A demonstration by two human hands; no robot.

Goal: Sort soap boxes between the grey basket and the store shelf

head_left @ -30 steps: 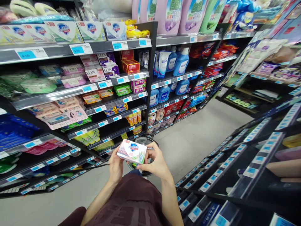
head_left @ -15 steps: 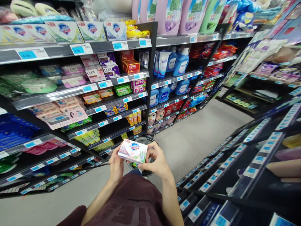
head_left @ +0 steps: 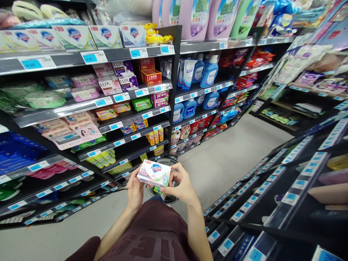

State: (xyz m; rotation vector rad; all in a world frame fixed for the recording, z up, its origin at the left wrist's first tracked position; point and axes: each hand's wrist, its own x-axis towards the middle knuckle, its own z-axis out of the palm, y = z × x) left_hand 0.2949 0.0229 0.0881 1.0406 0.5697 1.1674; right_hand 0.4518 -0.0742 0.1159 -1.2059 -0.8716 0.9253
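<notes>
A white soap box (head_left: 153, 172) with a blue and red shield logo is held up in front of my body, its printed face towards me. My left hand (head_left: 135, 188) grips the box's left end, and my right hand (head_left: 181, 183) has its thumb and fingers closed on the right end. Directly below the box stands a dark shopping basket (head_left: 172, 199), mostly hidden by my hands; something green shows inside it.
On the left, a black shelf (head_left: 108, 53) carries rows of boxed soaps, among them a LUX box (head_left: 128, 82). Blue bottles (head_left: 210, 72) and large lilac jugs (head_left: 196, 18) stand farther along. Another rack with price tags (head_left: 299, 181) lines the right side of the grey floor (head_left: 231, 156).
The soap box has tilted very slightly in my hands. Both hands keep their hold, and the surroundings look the same.
</notes>
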